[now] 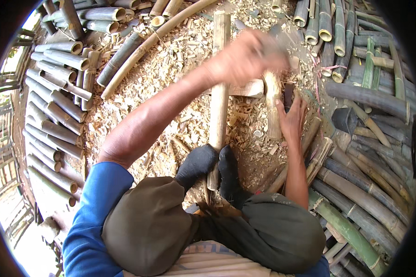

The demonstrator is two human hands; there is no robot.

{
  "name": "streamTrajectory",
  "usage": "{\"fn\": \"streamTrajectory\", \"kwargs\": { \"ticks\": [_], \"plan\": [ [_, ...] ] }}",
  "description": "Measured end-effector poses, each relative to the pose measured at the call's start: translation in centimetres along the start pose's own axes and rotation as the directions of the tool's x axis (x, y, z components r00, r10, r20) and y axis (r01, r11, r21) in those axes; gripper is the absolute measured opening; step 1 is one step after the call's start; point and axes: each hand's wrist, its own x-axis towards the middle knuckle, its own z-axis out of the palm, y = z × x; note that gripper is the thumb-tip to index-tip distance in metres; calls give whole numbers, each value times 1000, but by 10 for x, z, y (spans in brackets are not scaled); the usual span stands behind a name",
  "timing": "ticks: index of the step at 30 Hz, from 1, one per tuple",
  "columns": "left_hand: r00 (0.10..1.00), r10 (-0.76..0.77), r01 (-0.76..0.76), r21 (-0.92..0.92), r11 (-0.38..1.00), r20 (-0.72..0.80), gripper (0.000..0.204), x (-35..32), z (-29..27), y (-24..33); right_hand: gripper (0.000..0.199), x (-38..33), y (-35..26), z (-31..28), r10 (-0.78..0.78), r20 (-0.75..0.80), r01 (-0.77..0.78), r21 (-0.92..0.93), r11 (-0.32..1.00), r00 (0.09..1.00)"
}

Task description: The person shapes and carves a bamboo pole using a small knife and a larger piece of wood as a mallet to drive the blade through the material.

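My left hand (250, 56) is raised over the far end of a long pale bamboo pole (218, 115). It is smeared by motion, its fingers curled round a grey thing (282, 46) too blurred to name. Below and to the right, my right hand (293, 116) has its thumb against a shorter pale bamboo piece (273, 115). A dark brown strip (289, 95) stands between that thumb and the fingers. A pale wood block (248, 88) lies crosswise under the long pole. My dark-socked feet (199, 164) flank the pole's near end.
Wood chips (157, 111) cover the ground. Cut bamboo lengths (55, 120) are stacked on the left, with more bamboo poles (365, 194) on the right. A curved bamboo pole (148, 48) lies at the far left. Near the right stack sits a dark container (344, 120).
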Motion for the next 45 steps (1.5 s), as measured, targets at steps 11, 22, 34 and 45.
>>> {"fn": "streamTrajectory", "kwargs": {
  "ticks": [11, 22, 34, 45],
  "plan": [
    [697, -323, -396, -720, 571, -640, 38, -45, -85, -99, 86, 32, 6, 20, 25, 275, -77, 179, 981, 961],
    [672, -408, -552, -785, 279, -618, 36, -30, -95, -143, 70, -5, -68, -135, -181, 467, -344, 816, 464, 865],
    [717, -330, -519, -786, 336, -614, 33, -18, -80, -142, 71, -13, -139, -137, -327, 383, -174, 836, 521, 864],
    [726, -251, -462, -725, 511, -640, 37, -10, -77, -127, 72, -11, -141, -155, -333, 279, -87, 868, 490, 901]
  ]
}}
